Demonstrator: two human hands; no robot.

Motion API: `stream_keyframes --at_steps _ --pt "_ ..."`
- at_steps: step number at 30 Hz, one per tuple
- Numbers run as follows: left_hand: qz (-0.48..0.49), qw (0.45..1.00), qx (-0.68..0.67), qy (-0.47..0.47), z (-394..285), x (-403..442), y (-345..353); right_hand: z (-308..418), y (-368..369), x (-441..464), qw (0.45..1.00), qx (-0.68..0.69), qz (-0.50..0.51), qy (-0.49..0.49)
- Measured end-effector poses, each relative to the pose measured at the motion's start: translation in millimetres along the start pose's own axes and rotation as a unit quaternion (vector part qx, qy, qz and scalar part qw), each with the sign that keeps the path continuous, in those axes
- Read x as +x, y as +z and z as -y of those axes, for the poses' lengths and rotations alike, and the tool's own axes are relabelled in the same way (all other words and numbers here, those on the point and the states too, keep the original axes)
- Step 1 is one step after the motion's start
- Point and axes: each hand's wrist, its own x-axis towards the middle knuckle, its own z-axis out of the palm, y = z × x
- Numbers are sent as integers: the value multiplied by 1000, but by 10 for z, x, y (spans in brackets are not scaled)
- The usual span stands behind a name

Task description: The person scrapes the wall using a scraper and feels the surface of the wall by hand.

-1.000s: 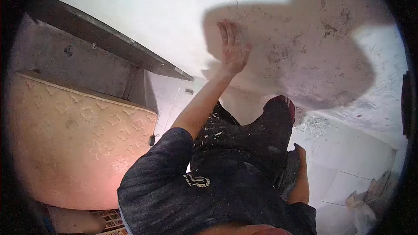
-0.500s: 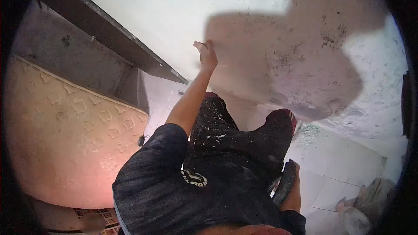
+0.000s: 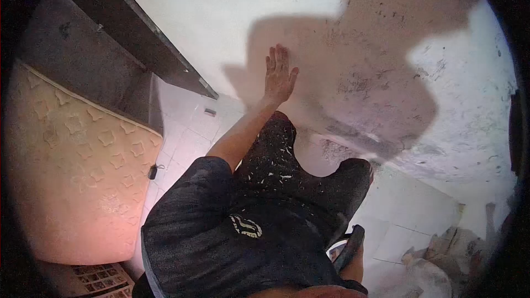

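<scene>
My left hand (image 3: 280,76) is raised in front of the pale wall (image 3: 232,19), its fingers stretched out and the thumb apart. Nothing is in it. Whether the palm touches the wall I cannot tell. A large shadow falls over the stained, flaking part of the wall around it. Low at my right side, a long dark object (image 3: 350,249) lies along my right hand (image 3: 359,254), which is mostly hidden behind it. A small white piece with a dark rim shows beside that object. Pale flakes are scattered over my dark trousers (image 3: 279,160).
A quilted mattress (image 3: 83,171) leans at the left, beside a dark wooden frame (image 3: 149,33). On the white tiled floor (image 3: 185,113) lie a small dark object (image 3: 153,171) and a small flat piece (image 3: 210,112). Blurred bundled items (image 3: 441,259) sit at the lower right.
My left hand has turned from edge-on with bent fingers to flat and spread, and has shifted slightly right. My right hand and the dark object have moved lower. The view has shifted a little.
</scene>
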Motion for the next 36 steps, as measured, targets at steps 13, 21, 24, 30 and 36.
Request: stream_keyframes --at_steps 13,21,24,30,36 --pt "-54 954 -222 -196 617 -11 264 -429 -414 -1362 995 -4 -75 66" --pt "-96 962 -251 -48 643 124 -262 152 -285 -1512 992 18 -87 92" --pt "-123 965 -230 -3 607 342 -442 435 -52 -1524 991 35 -87 99" --pt "-167 974 -148 32 523 881 -667 1052 -190 -1624 929 355 22 97" --pt "-190 979 -51 48 617 803 -98 1831 -316 -1639 955 276 58 94"
